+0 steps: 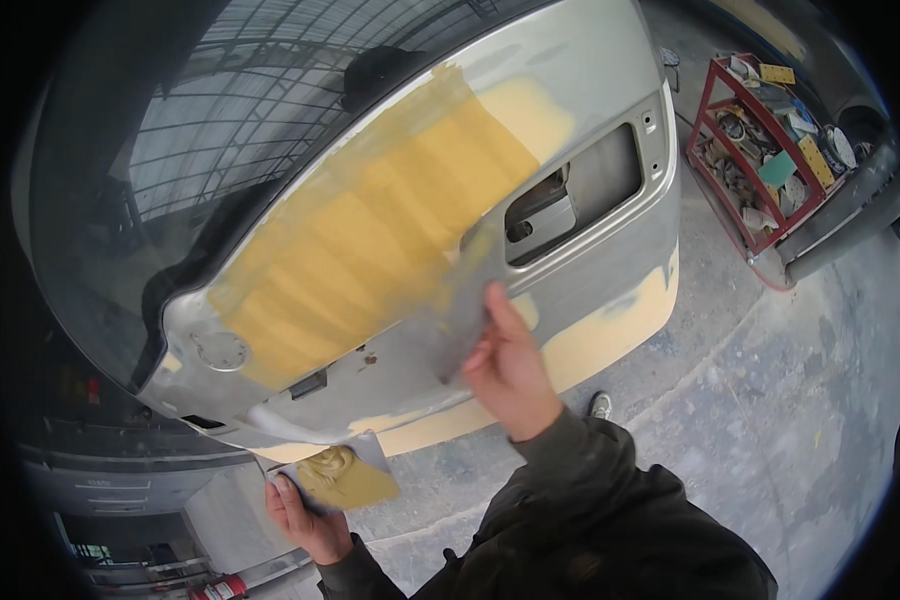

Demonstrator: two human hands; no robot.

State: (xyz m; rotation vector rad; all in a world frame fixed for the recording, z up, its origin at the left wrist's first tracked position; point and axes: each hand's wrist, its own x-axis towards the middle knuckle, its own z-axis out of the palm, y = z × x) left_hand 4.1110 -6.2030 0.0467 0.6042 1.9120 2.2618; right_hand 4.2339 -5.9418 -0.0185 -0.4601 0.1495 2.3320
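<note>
Pinching a grey board (374, 449) loaded with tan putty (330, 466), the left hand (308, 518) sits near the car door's (590, 290) lower edge. The right hand's (511, 368) fingers clamp a blurred grey spreader (470, 303) beside the yellow patch (370, 250); whether it touches the door, I can't tell.
</note>
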